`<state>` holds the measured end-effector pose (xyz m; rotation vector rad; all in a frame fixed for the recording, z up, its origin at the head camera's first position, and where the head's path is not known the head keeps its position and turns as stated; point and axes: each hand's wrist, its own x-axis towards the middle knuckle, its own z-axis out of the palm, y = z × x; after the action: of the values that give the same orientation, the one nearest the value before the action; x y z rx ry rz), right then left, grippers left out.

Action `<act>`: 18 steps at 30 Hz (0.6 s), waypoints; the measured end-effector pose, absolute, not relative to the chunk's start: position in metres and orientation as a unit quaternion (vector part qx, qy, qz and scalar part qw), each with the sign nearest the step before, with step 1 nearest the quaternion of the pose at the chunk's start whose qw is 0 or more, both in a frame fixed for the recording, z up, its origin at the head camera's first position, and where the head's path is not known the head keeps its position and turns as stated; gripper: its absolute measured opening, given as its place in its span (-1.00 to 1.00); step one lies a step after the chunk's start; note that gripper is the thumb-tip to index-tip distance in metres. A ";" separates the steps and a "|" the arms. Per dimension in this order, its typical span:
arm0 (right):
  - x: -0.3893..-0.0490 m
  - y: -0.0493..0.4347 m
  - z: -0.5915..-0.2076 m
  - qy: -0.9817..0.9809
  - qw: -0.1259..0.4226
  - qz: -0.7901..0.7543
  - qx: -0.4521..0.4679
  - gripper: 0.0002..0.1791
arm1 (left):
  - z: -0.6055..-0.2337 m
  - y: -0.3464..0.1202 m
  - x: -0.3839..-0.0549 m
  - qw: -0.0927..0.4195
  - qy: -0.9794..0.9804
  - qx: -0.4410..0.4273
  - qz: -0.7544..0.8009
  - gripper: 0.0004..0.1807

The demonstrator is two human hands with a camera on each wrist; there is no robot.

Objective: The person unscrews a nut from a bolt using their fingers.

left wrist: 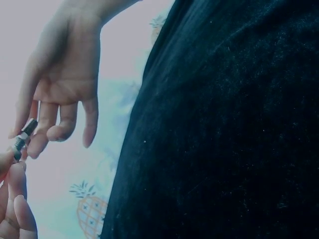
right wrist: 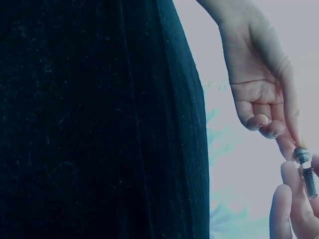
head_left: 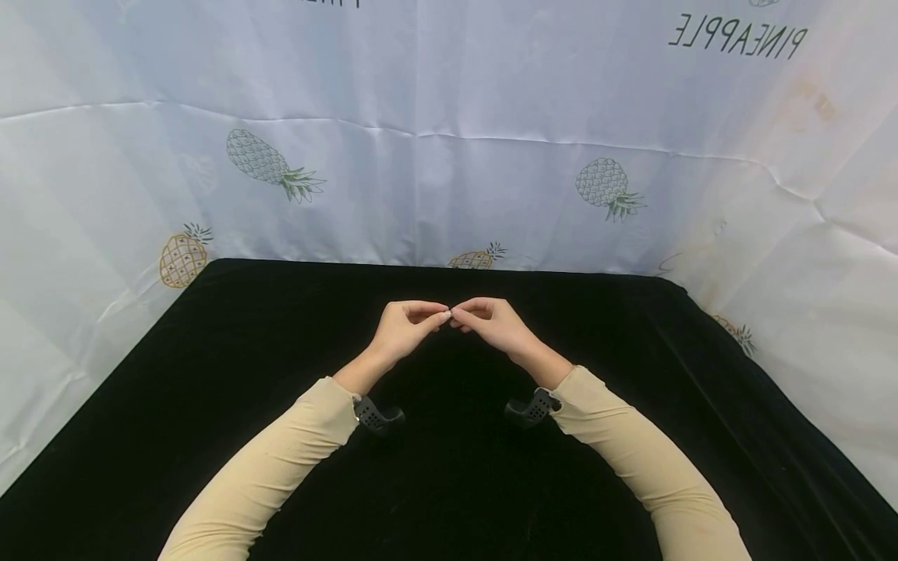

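Note:
A small metal bolt (right wrist: 311, 185) with a threaded shank is held between the two hands, at the middle of the head view. My right hand (head_left: 494, 323) pinches its head end between thumb and fingers. Around the bolt's middle sits a shiny nut (left wrist: 24, 135), which my left hand (head_left: 403, 331) pinches with thumb and index finger. The bolt's threaded end sticks out past the left fingertips in the right wrist view. Both hands are close together, fingertips nearly meeting, above the black cloth. The other fingers of each hand are loosely bent.
A black cloth (head_left: 449, 483) covers the table under the hands. White curtains (head_left: 421, 70) printed with pineapples hang behind and on both sides. Each wrist carries a dark strap (head_left: 379, 417) below a beige sleeve (head_left: 281, 452).

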<state>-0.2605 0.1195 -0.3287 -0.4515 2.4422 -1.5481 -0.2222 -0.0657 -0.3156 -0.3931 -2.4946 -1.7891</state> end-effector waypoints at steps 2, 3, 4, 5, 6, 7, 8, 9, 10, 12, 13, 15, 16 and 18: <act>-0.260 0.120 -0.329 0.832 0.097 -0.524 -0.158 -0.70 | -0.314 -0.066 -0.220 0.025 -0.806 -0.128 -0.577 -0.72; -0.260 0.120 -0.328 0.832 0.093 -0.522 -0.162 -0.71 | -0.313 -0.066 -0.219 0.025 -0.806 -0.127 -0.577 -0.72; -0.260 0.120 -0.328 0.832 0.089 -0.522 -0.167 -0.72 | -0.313 -0.066 -0.219 0.024 -0.806 -0.127 -0.577 -0.72; -0.260 0.120 -0.328 0.832 0.086 -0.521 -0.170 -0.72 | -0.313 -0.066 -0.219 0.024 -0.806 -0.126 -0.578 -0.72; -0.260 0.120 -0.328 0.831 0.086 -0.522 -0.172 -0.71 | -0.313 -0.066 -0.219 0.022 -0.806 -0.124 -0.579 -0.72; -0.259 0.120 -0.328 0.828 0.088 -0.526 -0.173 -0.70 | -0.313 -0.066 -0.219 0.021 -0.805 -0.123 -0.580 -0.72; -0.259 0.120 -0.328 0.827 0.090 -0.527 -0.174 -0.68 | -0.313 -0.066 -0.219 0.020 -0.804 -0.123 -0.581 -0.72; -0.259 0.120 -0.327 0.827 0.095 -0.527 -0.170 -0.67 | -0.313 -0.066 -0.219 0.019 -0.804 -0.123 -0.581 -0.72; -0.259 0.120 -0.327 0.828 0.101 -0.527 -0.164 -0.66 | -0.313 -0.066 -0.219 0.019 -0.804 -0.123 -0.581 -0.72; -0.259 0.120 -0.327 0.833 0.115 -0.520 -0.151 -0.65 | -0.313 -0.066 -0.220 0.021 -0.804 -0.125 -0.580 -0.72; -0.259 0.120 -0.327 0.836 0.120 -0.516 -0.146 -0.64 | -0.313 -0.066 -0.219 0.022 -0.804 -0.126 -0.580 -0.72; -0.259 0.119 -0.327 0.839 0.125 -0.511 -0.139 -0.63 | -0.313 -0.067 -0.219 0.024 -0.806 -0.126 -0.578 -0.72; -0.259 0.119 -0.327 0.839 0.124 -0.511 -0.139 -0.64 | -0.313 -0.066 -0.219 0.024 -0.807 -0.126 -0.577 -0.72; -0.259 0.119 -0.327 0.838 0.115 -0.511 -0.149 -0.67 | -0.313 -0.066 -0.219 0.026 -0.807 -0.126 -0.576 -0.72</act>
<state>-0.2589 0.1192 -0.3268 -0.4374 2.4564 -1.4985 -0.2188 -0.0664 -0.3131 -0.3887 -2.4951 -1.7809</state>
